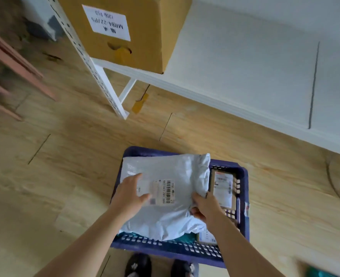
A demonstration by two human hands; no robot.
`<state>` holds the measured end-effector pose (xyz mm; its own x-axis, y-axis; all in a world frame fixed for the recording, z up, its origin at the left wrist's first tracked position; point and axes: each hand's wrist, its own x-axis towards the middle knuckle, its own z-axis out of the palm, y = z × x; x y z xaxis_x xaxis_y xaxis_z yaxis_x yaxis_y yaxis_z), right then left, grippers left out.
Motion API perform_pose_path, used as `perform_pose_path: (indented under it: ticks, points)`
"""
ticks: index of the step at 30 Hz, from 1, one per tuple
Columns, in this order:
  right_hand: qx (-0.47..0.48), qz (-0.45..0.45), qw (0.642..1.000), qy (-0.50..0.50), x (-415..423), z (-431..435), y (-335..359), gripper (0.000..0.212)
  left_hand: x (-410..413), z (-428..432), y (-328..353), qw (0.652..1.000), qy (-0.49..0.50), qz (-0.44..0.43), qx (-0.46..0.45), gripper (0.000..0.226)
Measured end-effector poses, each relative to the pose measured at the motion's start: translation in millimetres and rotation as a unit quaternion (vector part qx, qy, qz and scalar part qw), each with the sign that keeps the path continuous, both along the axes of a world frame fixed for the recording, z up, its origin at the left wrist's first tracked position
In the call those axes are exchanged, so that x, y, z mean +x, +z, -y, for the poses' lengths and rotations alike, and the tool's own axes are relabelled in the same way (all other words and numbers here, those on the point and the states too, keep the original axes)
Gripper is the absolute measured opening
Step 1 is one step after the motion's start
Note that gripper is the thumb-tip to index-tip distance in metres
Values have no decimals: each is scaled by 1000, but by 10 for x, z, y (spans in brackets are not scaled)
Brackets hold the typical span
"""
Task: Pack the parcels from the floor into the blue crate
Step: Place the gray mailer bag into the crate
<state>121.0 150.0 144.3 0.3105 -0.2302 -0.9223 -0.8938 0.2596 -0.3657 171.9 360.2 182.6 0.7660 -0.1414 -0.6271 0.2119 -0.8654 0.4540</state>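
Two hands work the white parcel [171, 170], which lies on top of the load in the blue crate [243, 176]. It covers the crate's left and middle, and its far-left corner seems to overlap the rim. The left hand [132, 193] rests flat on the parcel's top with fingers stretched out, pressing rather than clutching. The right hand [204, 206] pinches the bag's bunched right edge, fingers curled into the folds. So the parcel sits under the left palm and to the left of the right-hand pinch.

To seat it well, I judge it best to press down evenly and tuck that bunched edge inside the crate, beside the labelled box [224, 186] standing at the right wall — not over it. Teal wrapping [187, 236] shows underneath at the crate's near wall — probably soft, so push gently.
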Motion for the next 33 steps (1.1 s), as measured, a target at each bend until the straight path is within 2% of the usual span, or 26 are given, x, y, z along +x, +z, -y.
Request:
perform_pose_path:
  ticks: [2,3,5,6,8,10,11,14,17,21,26,29,33]
  points:
    - [-24,-37,998,51,-75,32,-301,20,12,-26,-363,998,-46,-4,31,74]
    - [-60,-49,992,102,-134,40,-431,40,14,-24,-516,996,-72,-9,49,76]
    - [-154,-33,960,232,-262,16,-615,81,8,-3,-762,988,-127,-21,90,81]
    - [-195,-6,933,301,-303,-23,-656,90,4,17,-854,981,-157,-20,112,85]
    - [-251,44,870,421,-341,-126,-712,94,17,68,-1005,964,-218,-2,154,93]
    - [-294,57,804,513,-292,-227,-805,94,62,99,-1154,946,-264,18,187,104]
    - [-303,62,790,530,-264,-267,-882,94,92,110,-1225,940,-277,18,198,109]
    - [-298,83,769,559,-170,-386,-1118,100,163,123,-1451,928,-300,-5,221,122]
    - [-295,69,752,585,-91,-441,-1380,111,174,103,-1711,920,-314,-12,235,123]
    - [-286,46,747,598,-45,-475,-1697,113,150,55,-2031,918,-318,-32,233,134]
    - [-319,34,725,610,-37,-585,-2002,117,190,48,-2299,910,-331,-26,247,141]
    - [-311,12,727,613,24,-612,-2083,124,219,95,-2390,907,-332,-40,258,141]
    - [-306,6,731,610,95,-640,-2130,122,230,106,-2504,906,-331,-32,263,142]
